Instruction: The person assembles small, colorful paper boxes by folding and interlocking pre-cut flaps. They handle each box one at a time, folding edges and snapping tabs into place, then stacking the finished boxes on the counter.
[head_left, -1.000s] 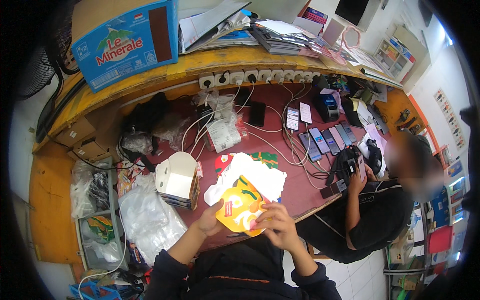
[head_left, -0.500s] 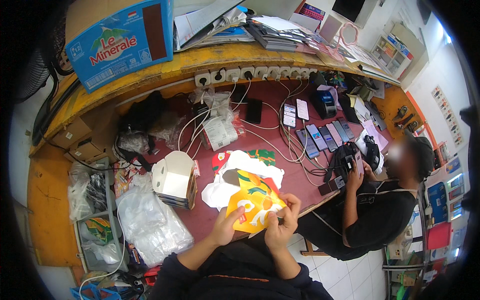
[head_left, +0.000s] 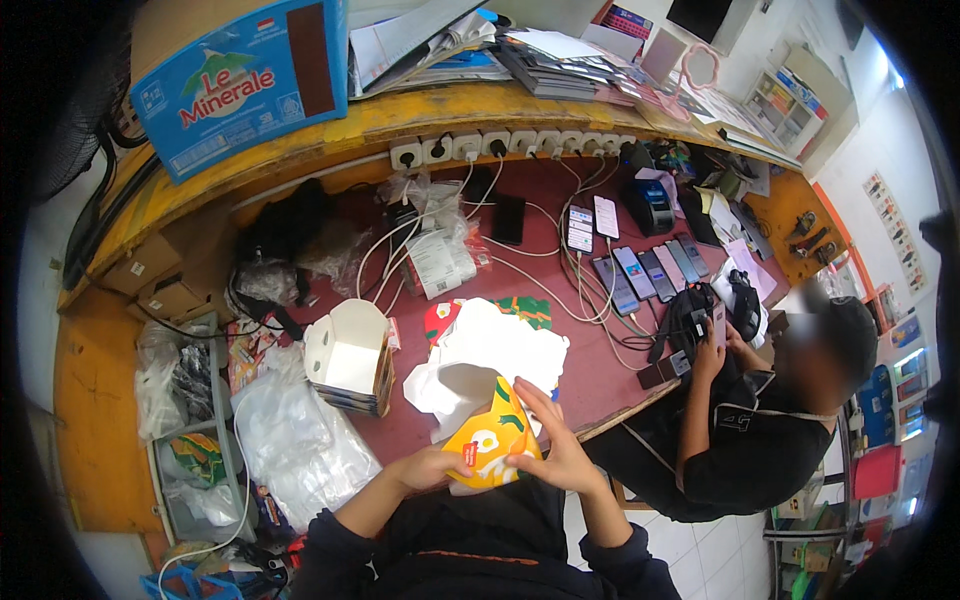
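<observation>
Close in front of me, both my hands hold a yellow paper food carton (head_left: 505, 435) printed with fried eggs and green shapes. Its white inner wall shows at the opening on top. My left hand (head_left: 432, 468) grips its lower left side, thumb on the front. On the other side, my right hand (head_left: 560, 452) presses its thumb to the front while its fingers stretch along the right edge. Just beyond lie flat carton blanks (head_left: 512, 345), mostly white side up, some red and green. To the left stands a stack of nested, opened cartons (head_left: 345, 352).
Clear plastic bags (head_left: 300, 450) and a grey crate (head_left: 222, 440) are at the left. White charging cables (head_left: 545, 295) cross the table toward several phones (head_left: 625, 280). At the right sits a co-worker (head_left: 760, 420) holding a phone. A shelf (head_left: 420, 125) runs along the back.
The yellow carton has gone from flatter to curved and opened at the top. My right hand has shifted its grip, fingers now stretched along its side. The co-worker leans slightly differently.
</observation>
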